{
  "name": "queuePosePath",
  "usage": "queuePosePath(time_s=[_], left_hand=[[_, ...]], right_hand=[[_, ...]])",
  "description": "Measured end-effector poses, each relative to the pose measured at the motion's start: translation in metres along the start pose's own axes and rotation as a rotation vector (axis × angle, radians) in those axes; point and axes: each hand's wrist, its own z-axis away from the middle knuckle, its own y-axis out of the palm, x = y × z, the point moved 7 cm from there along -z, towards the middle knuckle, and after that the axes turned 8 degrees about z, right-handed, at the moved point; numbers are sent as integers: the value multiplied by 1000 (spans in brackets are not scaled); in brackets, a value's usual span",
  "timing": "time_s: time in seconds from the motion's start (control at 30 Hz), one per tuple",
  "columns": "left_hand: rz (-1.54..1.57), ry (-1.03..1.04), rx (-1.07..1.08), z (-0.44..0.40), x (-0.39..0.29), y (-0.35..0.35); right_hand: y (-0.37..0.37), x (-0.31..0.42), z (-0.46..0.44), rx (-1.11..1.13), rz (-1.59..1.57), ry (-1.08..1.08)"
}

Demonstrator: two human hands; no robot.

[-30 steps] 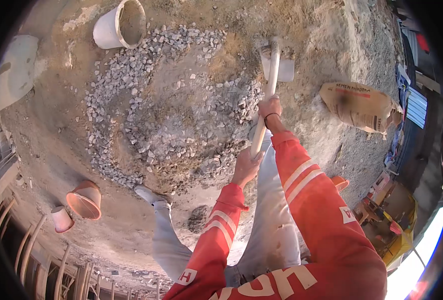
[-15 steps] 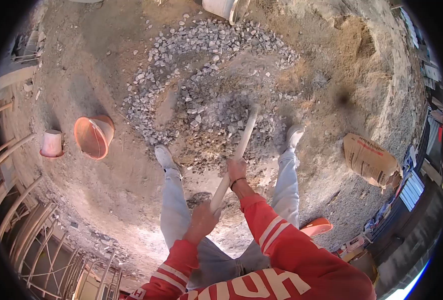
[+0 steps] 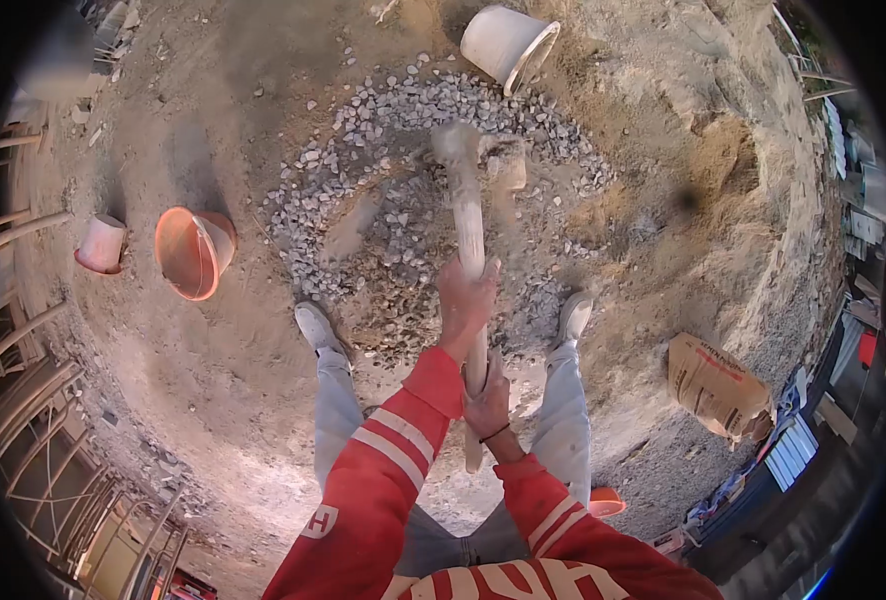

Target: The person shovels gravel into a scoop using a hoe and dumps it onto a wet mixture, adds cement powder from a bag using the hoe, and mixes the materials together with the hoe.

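A hoe with a pale wooden handle [image 3: 469,222] points away from me over a heap of grey gravel [image 3: 403,215]. Its head, at the far end, is blurred above the stones. My left hand [image 3: 466,300] wraps round the middle of the handle. Closer to my body, my right hand [image 3: 488,400], with a dark band at the wrist, grips the same handle near its lower end. Both hands are closed and a little apart.
A white bucket [image 3: 503,45] lies tipped beyond the gravel. At the left are an orange bucket [image 3: 193,252] and a smaller pinkish bucket [image 3: 101,245]. A paper cement sack [image 3: 718,385] lies at the right. My shoes flank the heap's near edge.
The hoe has swung from the right onto the gravel, over the middle of the heap. My left hand has slid up the handle, past my right hand, which is now the lower one.
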Motion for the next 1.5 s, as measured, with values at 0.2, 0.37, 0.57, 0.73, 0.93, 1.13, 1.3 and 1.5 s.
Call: queuePosePath(time_s=[0.2, 0.37, 0.57, 0.73, 0.93, 1.13, 1.3, 1.5], left_hand=[[209, 325, -120, -154, -143, -25], [-218, 37, -222, -252, 57, -12], [-56, -368, -218, -76, 212, 4], [119, -414, -205, 88, 193, -16], [191, -178, -302, 104, 169, -101], [-122, 166, -623, -101, -2, -261], [-494, -48, -547, -216, 48, -288], [-381, -367, -303, -84, 154, -190]], right_hand=[[47, -5, -106, 18, -126, -64], [72, -37, -146, 181, 63, 123], [36, -136, 18, 362, 256, 367], [-2, -134, 149, 443, 476, 564], [35, -106, 151, 355, 511, 226], [194, 42, -71, 290, 499, -414], [233, 90, -128, 463, 477, -263], [138, 15, -1, 615, 542, 168]])
